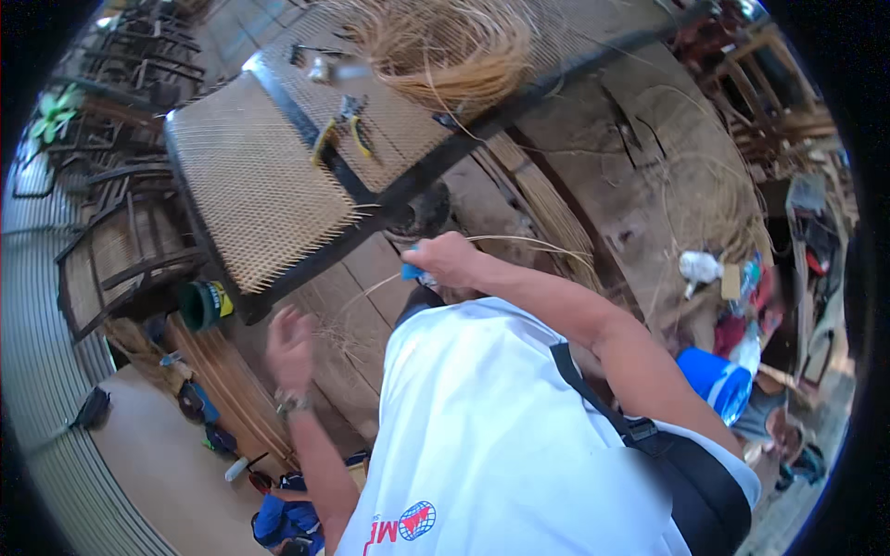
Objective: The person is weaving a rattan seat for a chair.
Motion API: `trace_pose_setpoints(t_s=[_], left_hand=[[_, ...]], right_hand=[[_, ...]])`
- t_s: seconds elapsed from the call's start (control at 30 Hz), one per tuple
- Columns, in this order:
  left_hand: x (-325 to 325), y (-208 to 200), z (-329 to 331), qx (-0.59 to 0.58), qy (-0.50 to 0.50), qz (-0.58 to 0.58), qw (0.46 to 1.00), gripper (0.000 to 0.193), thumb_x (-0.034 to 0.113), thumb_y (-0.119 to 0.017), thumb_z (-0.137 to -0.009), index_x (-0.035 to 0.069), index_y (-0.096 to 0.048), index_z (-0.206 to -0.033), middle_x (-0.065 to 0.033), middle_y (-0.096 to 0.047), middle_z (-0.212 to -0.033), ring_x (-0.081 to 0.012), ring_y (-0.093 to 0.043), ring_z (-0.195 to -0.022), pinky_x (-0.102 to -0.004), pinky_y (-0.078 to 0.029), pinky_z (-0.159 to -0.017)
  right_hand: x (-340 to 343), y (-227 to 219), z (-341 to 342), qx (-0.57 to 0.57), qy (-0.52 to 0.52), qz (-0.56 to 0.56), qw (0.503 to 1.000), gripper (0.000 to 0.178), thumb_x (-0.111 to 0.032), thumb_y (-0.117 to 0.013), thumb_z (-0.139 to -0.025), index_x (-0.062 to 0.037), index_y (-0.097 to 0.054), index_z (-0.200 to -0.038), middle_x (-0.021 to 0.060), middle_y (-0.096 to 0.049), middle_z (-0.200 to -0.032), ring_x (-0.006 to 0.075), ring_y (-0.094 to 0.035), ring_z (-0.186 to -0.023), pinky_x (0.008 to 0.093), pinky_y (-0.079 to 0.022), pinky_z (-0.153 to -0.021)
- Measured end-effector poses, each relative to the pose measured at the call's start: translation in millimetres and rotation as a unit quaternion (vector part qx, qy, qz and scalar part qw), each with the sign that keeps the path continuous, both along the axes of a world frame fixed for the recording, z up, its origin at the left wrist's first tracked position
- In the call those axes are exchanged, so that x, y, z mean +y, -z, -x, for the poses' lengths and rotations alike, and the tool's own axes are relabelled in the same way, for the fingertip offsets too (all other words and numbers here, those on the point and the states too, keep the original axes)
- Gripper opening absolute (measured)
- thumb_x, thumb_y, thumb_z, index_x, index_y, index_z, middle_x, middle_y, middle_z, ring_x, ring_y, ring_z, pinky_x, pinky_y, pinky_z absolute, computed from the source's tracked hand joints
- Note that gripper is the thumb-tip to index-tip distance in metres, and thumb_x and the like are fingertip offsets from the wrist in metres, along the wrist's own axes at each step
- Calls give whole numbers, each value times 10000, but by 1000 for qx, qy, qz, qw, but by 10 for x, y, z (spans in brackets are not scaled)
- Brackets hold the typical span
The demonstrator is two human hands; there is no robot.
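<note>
My right hand is closed in front of my chest round a thin strand of cane. The strand leaves the hand on both sides: a curved length to the right, a thinner one toward the lower left. A small piece of blue material shows at the fingers; its kind is hard to tell. My left hand, blurred by motion, is raised left of the strand, its fingers loosely apart with nothing visible in them. Beyond both hands lies a dark-framed woven cane panel, with loose cane ends along its near edge.
Pliers with yellow handles and a big coil of cane lie on the panel. A dark green bucket stands by its left corner. At right are a white bottle and a blue bucket. Other people are at the lower left and right.
</note>
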State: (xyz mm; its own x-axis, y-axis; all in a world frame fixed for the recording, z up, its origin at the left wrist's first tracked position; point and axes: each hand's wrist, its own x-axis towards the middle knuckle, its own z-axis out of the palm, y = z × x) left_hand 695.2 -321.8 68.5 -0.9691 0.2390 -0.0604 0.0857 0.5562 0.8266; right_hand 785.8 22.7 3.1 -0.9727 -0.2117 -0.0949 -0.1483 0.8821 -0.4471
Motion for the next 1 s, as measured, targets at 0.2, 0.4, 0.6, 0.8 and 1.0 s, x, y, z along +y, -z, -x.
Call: trace_pose_setpoints(t_s=[0.2, 0.4, 0.6, 0.8, 1.0], left_hand=[[1288, 374, -198, -242, 319, 114, 909, 266, 178, -627, -965, 58, -615, -1202, -102, -702, -1015, -119, -644, -822, -306, -520, -741], [1678, 239, -154, -221, 359, -55, 905, 199, 207, -566, -1000, 21, -634, -979, -36, -621, -786, -87, -530, -688, -269, -446, -613], [1707, 107, -52, -268, 364, -2, 892, 303, 249, -551, -1012, 25, -615, -818, 10, -551, -666, -73, -471, -624, -270, -387, -540], [-34, 524, 209, -97, 336, 146, 925, 300, 252, -599, -965, -23, -605, -843, -146, -592, -709, -240, -530, -633, -377, -446, -616], [-3694, 1386, 300, -225, 46, 509, 830, 398, 391, -663, -878, 49, -694, -1079, -155, -714, -820, -319, -686, -780, -422, -525, -622]], right_hand=[[-73, -402, -169, 18, 56, 22, 998, 176, -162, -615, -856, -144, -543, -1015, 135, -625, -848, 332, -693, -752, 446, -540, -581], [82, -461, -462, -14, 131, 7, 991, 210, -163, -628, -848, -145, -541, -1039, 150, -623, -867, 341, -693, -767, 443, -548, -604], [204, -424, -638, 30, 163, 42, 985, 189, -188, -582, -891, -160, -556, -1076, 145, -634, -849, 347, -698, -780, 447, -548, -614], [1024, -349, -1115, 22, 239, 7, 971, 208, -177, -561, -863, -178, -596, -1068, 97, -677, -941, 314, -693, -847, 454, -546, -673], [2467, -632, -1922, -46, 569, -145, 808, 275, -327, -563, -942, -169, -573, -1167, 158, -688, -953, 352, -690, -865, 481, -538, -748]])
